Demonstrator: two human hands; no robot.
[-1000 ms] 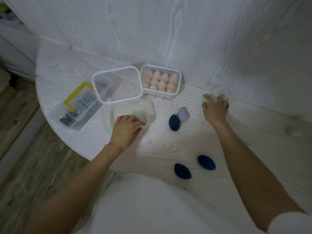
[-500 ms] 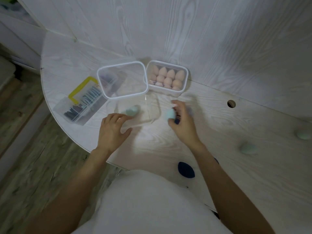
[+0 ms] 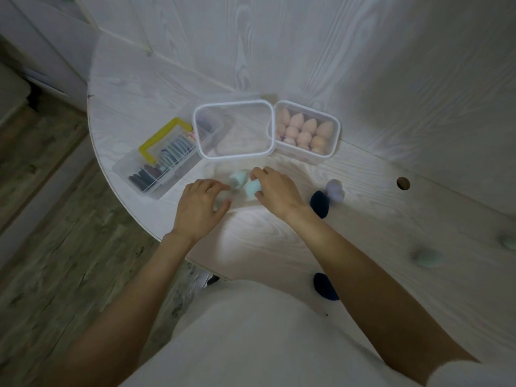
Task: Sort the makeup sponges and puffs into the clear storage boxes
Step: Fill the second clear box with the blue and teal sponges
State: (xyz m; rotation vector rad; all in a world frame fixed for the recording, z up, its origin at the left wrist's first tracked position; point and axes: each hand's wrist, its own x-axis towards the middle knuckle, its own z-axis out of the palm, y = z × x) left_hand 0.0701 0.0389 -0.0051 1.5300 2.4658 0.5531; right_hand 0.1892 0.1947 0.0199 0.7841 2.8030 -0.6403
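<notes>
Mint-green foam is pinched in the right hand (image 3: 275, 188): a teal sponge (image 3: 252, 188) is gripped between thumb and fingertips, held over a clear open box (image 3: 223, 177) whose walls are too faint to trace fully. A second teal sponge (image 3: 238, 177) is seen just beside it, apparently inside that box. The left hand (image 3: 199, 209) is curled against the box's near side, fingers bent around its edge.

Behind the hands a clear lid (image 3: 234, 129) is propped upright, with a box of peach sponges (image 3: 304, 133) to its right and a yellow-handled case (image 3: 159, 157) to its left. On the white table (image 3: 363, 219), a navy sponge (image 3: 319, 203) and a lilac sponge (image 3: 336, 189) lie touching, near the right wrist. Further right, two pale green sponges (image 3: 425, 257) are blurred.
</notes>
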